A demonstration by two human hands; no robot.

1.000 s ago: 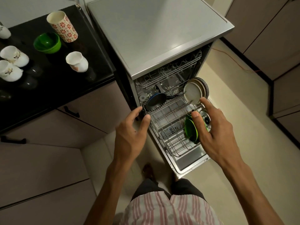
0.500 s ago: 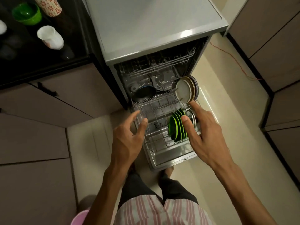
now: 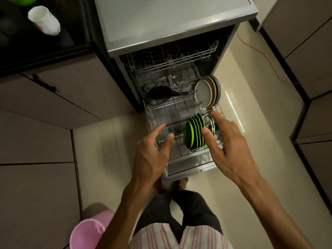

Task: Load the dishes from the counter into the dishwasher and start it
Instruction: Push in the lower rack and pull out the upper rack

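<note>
Over the pulled-out lower rack (image 3: 172, 112) we note both hands spread and holding nothing: left hand (image 3: 152, 155) with fingers straight above the rack's near-left corner, right hand (image 3: 228, 150) released too, thumb just beside the green plates (image 3: 195, 133) and forefinger out toward the steel lid (image 3: 211, 123). Whether either hand touches the rack wires we cannot tell. Loaded so far: green plates on edge at near right, pale plates (image 3: 206, 91) on edge at far right, a dark pan (image 3: 159, 92) at the back. Upper rack (image 3: 176, 56) looks bare. A white cup (image 3: 45, 20) and part of a green bowl (image 3: 21, 0) sit on the dark worktop (image 3: 71, 33), so we judge loading unfinished. Risks: if we push the rack in now, the cups stay out and it must be drawn again. A sharp shove could rock the pale plates, which lean at the rack's edge, and knock them against the tub wall. The right thumb may tip the green stack sideways. The lid lies loose and could slide under the tines. The open door (image 3: 190, 166) sits low by the feet (image 3: 172, 186); stepping toward the worktop could catch a shin. A pink bucket (image 3: 86, 232) stands behind on the floor, another trip point.
</note>
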